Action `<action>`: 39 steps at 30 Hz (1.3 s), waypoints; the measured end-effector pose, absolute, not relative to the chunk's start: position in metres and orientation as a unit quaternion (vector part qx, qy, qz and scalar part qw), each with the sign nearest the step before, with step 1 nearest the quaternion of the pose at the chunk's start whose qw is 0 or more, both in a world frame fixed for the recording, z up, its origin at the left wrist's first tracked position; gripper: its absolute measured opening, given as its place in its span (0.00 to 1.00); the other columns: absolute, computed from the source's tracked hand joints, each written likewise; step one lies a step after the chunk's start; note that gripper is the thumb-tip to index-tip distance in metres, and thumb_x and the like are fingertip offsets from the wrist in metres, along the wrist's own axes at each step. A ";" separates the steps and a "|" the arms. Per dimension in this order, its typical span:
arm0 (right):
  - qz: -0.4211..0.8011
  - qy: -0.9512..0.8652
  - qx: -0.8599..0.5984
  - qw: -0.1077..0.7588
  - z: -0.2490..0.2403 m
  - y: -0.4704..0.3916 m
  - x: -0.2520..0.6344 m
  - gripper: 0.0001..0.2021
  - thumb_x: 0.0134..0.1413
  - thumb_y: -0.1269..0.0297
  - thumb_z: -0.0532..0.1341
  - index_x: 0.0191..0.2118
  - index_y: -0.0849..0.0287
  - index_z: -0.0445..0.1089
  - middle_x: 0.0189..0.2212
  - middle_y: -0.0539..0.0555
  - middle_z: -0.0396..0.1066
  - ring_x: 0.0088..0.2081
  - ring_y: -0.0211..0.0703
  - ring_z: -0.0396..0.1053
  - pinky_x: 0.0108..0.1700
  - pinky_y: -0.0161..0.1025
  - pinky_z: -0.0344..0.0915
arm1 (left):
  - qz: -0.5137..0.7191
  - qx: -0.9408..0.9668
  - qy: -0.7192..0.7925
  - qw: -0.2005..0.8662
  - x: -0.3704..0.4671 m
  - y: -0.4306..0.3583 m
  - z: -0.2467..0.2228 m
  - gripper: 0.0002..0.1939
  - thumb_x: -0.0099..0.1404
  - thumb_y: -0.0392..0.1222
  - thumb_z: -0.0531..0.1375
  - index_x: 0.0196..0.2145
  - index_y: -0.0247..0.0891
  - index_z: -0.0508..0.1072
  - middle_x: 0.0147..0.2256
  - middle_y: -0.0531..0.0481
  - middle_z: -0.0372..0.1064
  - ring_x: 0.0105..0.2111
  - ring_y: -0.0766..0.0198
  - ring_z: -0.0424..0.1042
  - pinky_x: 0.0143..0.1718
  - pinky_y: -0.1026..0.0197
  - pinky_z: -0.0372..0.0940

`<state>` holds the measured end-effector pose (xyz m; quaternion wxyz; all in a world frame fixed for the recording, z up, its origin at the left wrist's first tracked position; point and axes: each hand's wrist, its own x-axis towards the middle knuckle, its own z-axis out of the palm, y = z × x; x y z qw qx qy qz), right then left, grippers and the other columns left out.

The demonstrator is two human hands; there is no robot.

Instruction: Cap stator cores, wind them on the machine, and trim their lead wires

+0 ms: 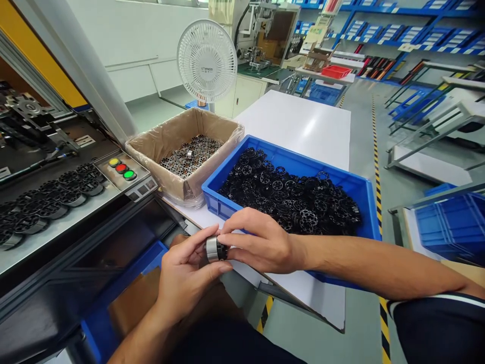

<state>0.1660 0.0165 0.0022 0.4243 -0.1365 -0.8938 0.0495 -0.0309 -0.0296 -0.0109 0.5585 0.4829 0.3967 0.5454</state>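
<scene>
A small metal ring part (213,249) with a black piece on its right side is held between both hands, in front of the blue bin. My left hand (185,273) wraps its thumb and fingers round the silver ring from the left. From the right, the fingers of my right hand (261,242) are closed on the black side of the same part. Many black slotted discs (280,189) fill the blue bin (214,200). A lined cardboard box (151,167) behind the hands holds metal cores (193,154), with one ring part lying on top.
On the left, black ring parts (53,199) stand in rows on a machine ledge beside yellow, red and green buttons (121,168). A white fan (207,60) stands behind the box. The white table's edge (322,316) runs below the right forearm.
</scene>
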 end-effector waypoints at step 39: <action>0.155 -0.879 -0.273 0.360 -0.005 0.033 0.178 0.18 0.61 0.56 0.65 0.53 0.57 0.70 0.44 0.60 0.77 0.44 0.49 0.77 0.47 0.44 0.75 | 0.460 0.579 0.645 0.192 -0.172 -0.044 -0.003 0.19 0.65 0.49 0.63 0.52 0.41 0.77 0.49 0.44 0.77 0.47 0.53 0.77 0.53 0.56 0.68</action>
